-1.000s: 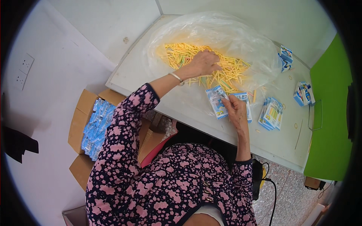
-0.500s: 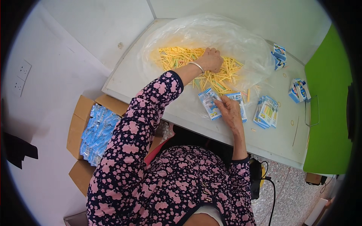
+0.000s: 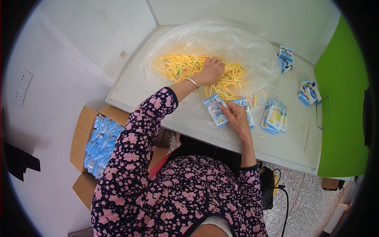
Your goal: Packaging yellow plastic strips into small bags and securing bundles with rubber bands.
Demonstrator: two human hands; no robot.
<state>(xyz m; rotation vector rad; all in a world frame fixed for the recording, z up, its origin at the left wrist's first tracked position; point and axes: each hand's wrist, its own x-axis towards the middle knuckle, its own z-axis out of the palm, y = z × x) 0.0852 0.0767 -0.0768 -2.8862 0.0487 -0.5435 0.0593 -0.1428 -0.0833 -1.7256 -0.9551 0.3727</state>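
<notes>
Reaching forward over the table, left hand [image 3: 212, 71] lying palm down on the heap of yellow sticks [image 3: 185, 65], fingers curled into the sticks; cannot tell if any stick is pinched, because the fingertips are hidden in the heap. Wearing a thin silver bangle [image 3: 192, 82] at the wrist. Lying under and all around this hand, the sticks spread on a wide clear plastic sheet [image 3: 237, 39], mostly to the left of the hand and just to its right.

Resting nearer to the body, right hand [image 3: 238, 117] pressing down on two small blue-and-white packets [image 3: 215, 110], thumb and fingers closed over their lower ends. Lying side by side, the packets fan out from under this hand toward the heap, their upper ends touching the edge of the plastic sheet, near the closest sticks.

Just right of the right hand, a small stack of filled packets [image 3: 275, 117] on the grey table [image 3: 130, 85]. Farther right and well apart, two more bunches of packets [image 3: 308, 92] [image 3: 286, 58]. A few rubber bands [image 3: 303, 126] scattered between them.

Below the table at left, an open cardboard box [image 3: 81, 136] full of blue packets [image 3: 100, 144]. At right, a green wall panel [image 3: 341, 118]
</notes>
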